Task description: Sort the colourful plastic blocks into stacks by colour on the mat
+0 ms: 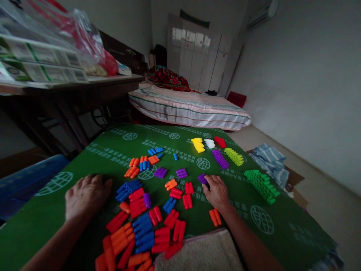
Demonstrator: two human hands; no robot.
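My right hand has its fingers closed on a small purple toy block piece at the right of the loose blocks. My left hand lies on the green table cover with its fingers loosely spread and nothing in them. Right of it are dark blue blocks, red blocks and orange blocks, bullet-shaped and mostly joined in short rows. Two purple rows, one at the left and one nearer the middle, lie beyond the pile. An orange pair sits below my right hand.
Along the right stand longer joined groups: yellow, white, purple, lime and green. A beige cloth covers the near edge. A desk stands left, a bed behind.
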